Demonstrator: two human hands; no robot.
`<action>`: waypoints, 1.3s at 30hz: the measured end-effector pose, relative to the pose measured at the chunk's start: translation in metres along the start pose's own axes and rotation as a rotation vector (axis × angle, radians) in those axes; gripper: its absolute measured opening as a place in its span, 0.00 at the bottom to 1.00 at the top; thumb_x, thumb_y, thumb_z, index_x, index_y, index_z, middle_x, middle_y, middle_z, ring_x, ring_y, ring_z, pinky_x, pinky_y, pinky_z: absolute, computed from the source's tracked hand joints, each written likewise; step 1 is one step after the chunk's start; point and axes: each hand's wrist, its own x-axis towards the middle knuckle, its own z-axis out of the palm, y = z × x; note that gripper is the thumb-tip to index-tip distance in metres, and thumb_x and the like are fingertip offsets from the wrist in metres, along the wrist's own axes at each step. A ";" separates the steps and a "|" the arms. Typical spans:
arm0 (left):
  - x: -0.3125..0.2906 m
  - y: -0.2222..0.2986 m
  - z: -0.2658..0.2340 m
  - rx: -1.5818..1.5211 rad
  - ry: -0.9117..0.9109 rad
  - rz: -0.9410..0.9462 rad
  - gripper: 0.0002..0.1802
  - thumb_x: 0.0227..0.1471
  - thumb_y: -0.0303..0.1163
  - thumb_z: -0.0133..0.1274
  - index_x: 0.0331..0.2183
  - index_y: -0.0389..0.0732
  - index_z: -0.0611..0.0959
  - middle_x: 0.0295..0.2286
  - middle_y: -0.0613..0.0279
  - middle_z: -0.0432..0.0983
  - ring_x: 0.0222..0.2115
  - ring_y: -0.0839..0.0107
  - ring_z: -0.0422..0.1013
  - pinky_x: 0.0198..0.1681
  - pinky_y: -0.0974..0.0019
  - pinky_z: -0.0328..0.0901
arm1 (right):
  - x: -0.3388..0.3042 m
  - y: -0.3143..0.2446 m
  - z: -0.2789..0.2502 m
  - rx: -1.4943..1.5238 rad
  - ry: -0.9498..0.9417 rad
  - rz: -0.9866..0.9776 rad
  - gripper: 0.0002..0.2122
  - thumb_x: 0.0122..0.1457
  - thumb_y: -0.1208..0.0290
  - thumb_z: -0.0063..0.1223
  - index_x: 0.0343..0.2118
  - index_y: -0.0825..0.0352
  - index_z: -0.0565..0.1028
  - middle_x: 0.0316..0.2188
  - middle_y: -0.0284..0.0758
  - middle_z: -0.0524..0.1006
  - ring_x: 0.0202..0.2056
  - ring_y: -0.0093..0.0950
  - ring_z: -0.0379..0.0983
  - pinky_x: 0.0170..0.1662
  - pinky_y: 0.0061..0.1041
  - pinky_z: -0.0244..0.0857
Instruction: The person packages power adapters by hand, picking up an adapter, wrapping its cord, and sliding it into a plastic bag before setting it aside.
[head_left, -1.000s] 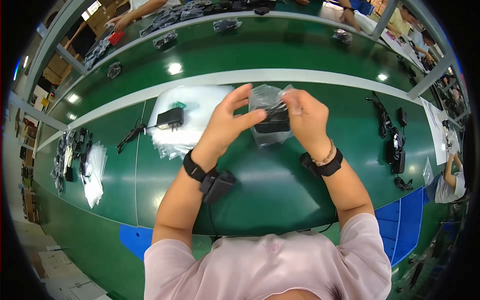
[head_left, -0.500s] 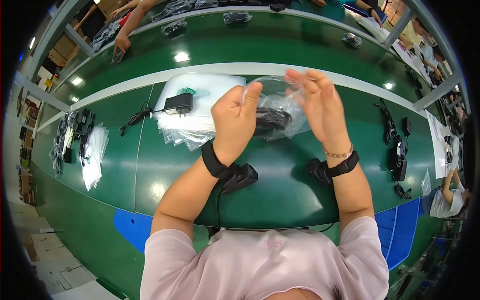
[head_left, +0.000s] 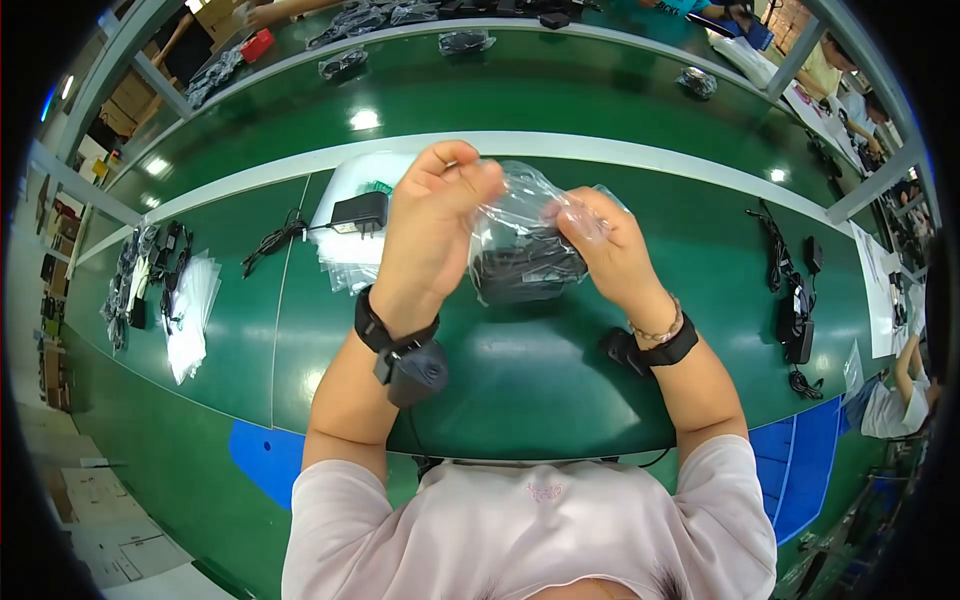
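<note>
A clear plastic bag [head_left: 518,187] hangs between my hands above the green bench. Inside its lower part sits a black power adapter [head_left: 530,268] with a coiled cable. My left hand [head_left: 432,215] is closed on the upper left edge of the bag, thumb and fingers bent together. With thumb against fingers, my right hand [head_left: 615,245] pinches the bag's upper right side. Left of my left hand, another black plug adapter [head_left: 357,212] rests on a stack of flat clear bags [head_left: 345,262], its cable [head_left: 270,243] trailing left.
More cables and adapters [head_left: 145,270] lie at the left beside flat bags [head_left: 195,315]. Several black adapters with cords [head_left: 797,320] are on the right. Beyond the white bench edge [head_left: 560,143], bagged items [head_left: 345,64] sit on a green surface. Blue bins [head_left: 795,465] stand below the bench.
The bag has turned and its black contents hang lower. My right hand has come down and closed on the bag; my left has moved left. A co-worker's hand and a small packet have left the far surface.
</note>
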 end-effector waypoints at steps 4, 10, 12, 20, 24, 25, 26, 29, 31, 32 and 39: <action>0.012 0.029 -0.011 0.223 -0.006 0.058 0.07 0.45 0.21 0.54 0.31 0.36 0.78 0.31 0.64 0.75 0.28 0.78 0.69 0.33 0.75 0.64 | -0.001 0.001 -0.003 -0.006 -0.024 0.008 0.10 0.57 0.67 0.48 0.33 0.70 0.73 0.30 0.29 0.73 0.30 0.17 0.65 0.35 0.16 0.59; 0.010 0.018 -0.020 0.580 -0.394 -0.169 0.09 0.45 0.23 0.55 0.33 0.36 0.79 0.30 0.64 0.75 0.27 0.79 0.68 0.30 0.76 0.64 | 0.003 -0.004 -0.012 -0.121 -0.187 -0.041 0.08 0.54 0.70 0.51 0.32 0.71 0.73 0.28 0.32 0.74 0.29 0.21 0.68 0.33 0.19 0.62; 0.007 0.018 -0.017 0.583 -0.555 -0.251 0.09 0.44 0.25 0.56 0.32 0.36 0.79 0.28 0.65 0.75 0.25 0.80 0.68 0.29 0.78 0.63 | 0.005 -0.004 -0.015 -0.151 -0.186 -0.051 0.09 0.54 0.69 0.52 0.32 0.70 0.73 0.26 0.32 0.74 0.27 0.20 0.67 0.32 0.18 0.62; 0.008 0.019 -0.015 0.858 -0.553 -0.383 0.06 0.42 0.24 0.57 0.27 0.35 0.80 0.22 0.68 0.74 0.23 0.81 0.68 0.25 0.77 0.62 | 0.007 -0.006 -0.020 -0.312 -0.275 -0.028 0.09 0.50 0.69 0.56 0.30 0.69 0.73 0.22 0.35 0.74 0.24 0.25 0.69 0.30 0.21 0.63; 0.006 0.009 -0.018 1.069 -0.643 -0.275 0.10 0.38 0.32 0.58 0.25 0.36 0.80 0.19 0.65 0.74 0.20 0.79 0.68 0.24 0.76 0.62 | 0.006 -0.004 -0.019 -0.387 -0.339 -0.009 0.10 0.48 0.67 0.57 0.29 0.68 0.74 0.21 0.35 0.73 0.23 0.25 0.68 0.29 0.21 0.63; 0.004 0.007 -0.017 1.067 -0.646 -0.278 0.10 0.38 0.32 0.58 0.25 0.36 0.80 0.19 0.65 0.74 0.20 0.79 0.68 0.24 0.76 0.62 | 0.006 -0.003 -0.020 -0.402 -0.363 0.030 0.10 0.48 0.67 0.57 0.29 0.68 0.74 0.20 0.35 0.73 0.23 0.25 0.68 0.28 0.21 0.63; 0.000 0.008 -0.014 1.170 -0.580 -0.173 0.10 0.37 0.32 0.57 0.25 0.36 0.80 0.18 0.64 0.74 0.20 0.79 0.69 0.23 0.76 0.62 | 0.006 -0.003 -0.020 -0.414 -0.390 0.065 0.10 0.48 0.67 0.57 0.29 0.68 0.74 0.20 0.35 0.73 0.22 0.25 0.68 0.28 0.21 0.63; -0.006 0.022 -0.003 1.378 -0.242 0.097 0.09 0.37 0.30 0.55 0.25 0.36 0.79 0.16 0.63 0.73 0.20 0.78 0.70 0.23 0.75 0.62 | 0.006 -0.015 -0.024 -0.384 -0.378 0.057 0.09 0.49 0.68 0.56 0.28 0.68 0.74 0.20 0.34 0.74 0.23 0.24 0.68 0.28 0.20 0.62; 0.000 0.053 -0.012 1.118 0.138 0.210 0.07 0.40 0.28 0.53 0.27 0.36 0.79 0.17 0.64 0.73 0.20 0.77 0.70 0.24 0.73 0.63 | 0.005 -0.013 -0.028 -0.366 -0.367 0.054 0.08 0.49 0.68 0.56 0.28 0.68 0.74 0.19 0.34 0.74 0.23 0.23 0.68 0.28 0.20 0.62; 0.005 0.068 -0.020 0.843 0.302 0.267 0.07 0.41 0.26 0.52 0.28 0.36 0.79 0.18 0.64 0.74 0.21 0.76 0.70 0.24 0.72 0.64 | 0.005 -0.013 -0.029 -0.351 -0.309 0.044 0.08 0.50 0.68 0.55 0.28 0.68 0.74 0.19 0.34 0.73 0.23 0.22 0.68 0.28 0.20 0.62; 0.008 0.018 -0.016 0.822 -0.016 0.227 0.19 0.44 0.30 0.57 0.41 0.37 0.75 0.25 0.65 0.74 0.26 0.76 0.70 0.32 0.73 0.64 | 0.011 0.006 -0.021 -0.317 -0.050 -0.156 0.07 0.55 0.70 0.50 0.28 0.70 0.74 0.20 0.33 0.73 0.23 0.19 0.66 0.27 0.18 0.61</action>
